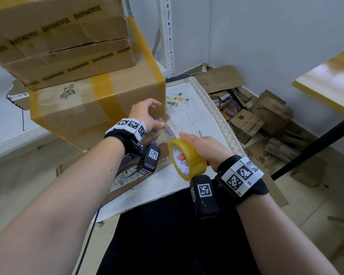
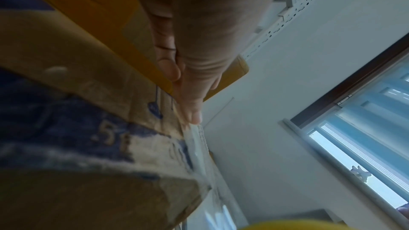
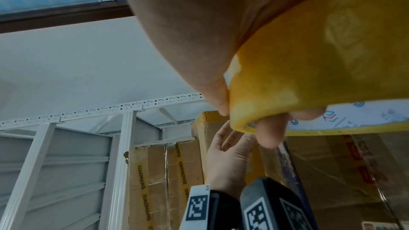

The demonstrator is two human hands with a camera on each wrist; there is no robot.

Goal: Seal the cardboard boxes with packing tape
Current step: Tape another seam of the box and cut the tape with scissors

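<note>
Around right hand (image 1: pixel 204 148) fingers, seemingly: tape roll (image 1: pixel 187 158).

You are looking at a white embroidered cloth (image 1: pixel 189 116) lying over the surface, with a heap of flattened cardboard scraps (image 1: pixel 252 114) sitting on the floor beyond its edge. A white perforated shelving rack (image 3: pixel 66 146) is standing against the wall, a yellow-edged table (image 1: pixel 330 84) is jutting in at your right, and a window (image 2: pixel 365 137) is showing daylight.
</note>
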